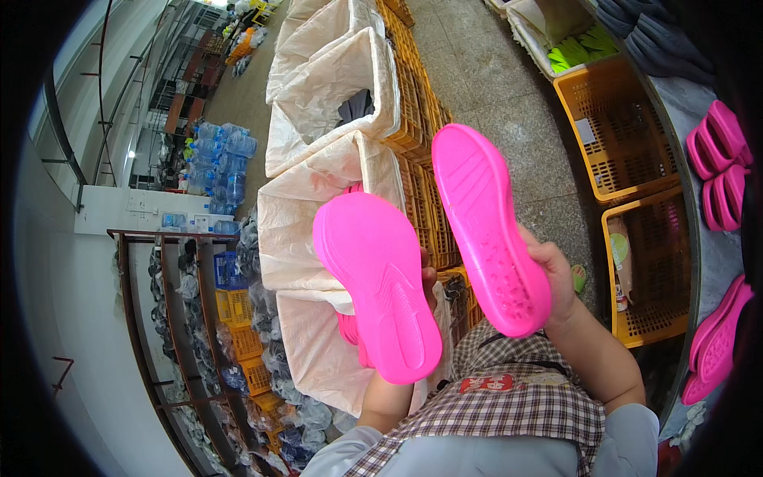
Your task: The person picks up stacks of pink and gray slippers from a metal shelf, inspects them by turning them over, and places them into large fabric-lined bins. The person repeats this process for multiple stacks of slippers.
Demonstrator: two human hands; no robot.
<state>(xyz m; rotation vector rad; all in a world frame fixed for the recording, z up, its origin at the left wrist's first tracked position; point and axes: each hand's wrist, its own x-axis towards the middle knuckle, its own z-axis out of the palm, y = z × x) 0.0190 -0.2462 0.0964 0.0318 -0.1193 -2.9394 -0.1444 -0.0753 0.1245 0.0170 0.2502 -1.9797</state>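
Two bright pink shoe soles are held up before me, one in each hand, with no strap or upper showing on either. My left hand (429, 280) grips the left shoe sole (367, 282) from behind; only some fingers show at its right edge. A smooth front part and a grooved heel face me on it. Closed round the heel half of the right shoe sole (486, 226) is my right hand (554, 274), thumb along its edge. That one tilts, with slanting ridges at the toe and a bumpy heel. The two soles are apart.
Fabric-lined yellow crates (318, 219) run in a row ahead, some with pink or dark pieces inside. On the right stand orange crates (584, 131) beside a table with pink footwear (719, 342). Shelving (171, 334) and blue water bottles (222, 163) are at left.
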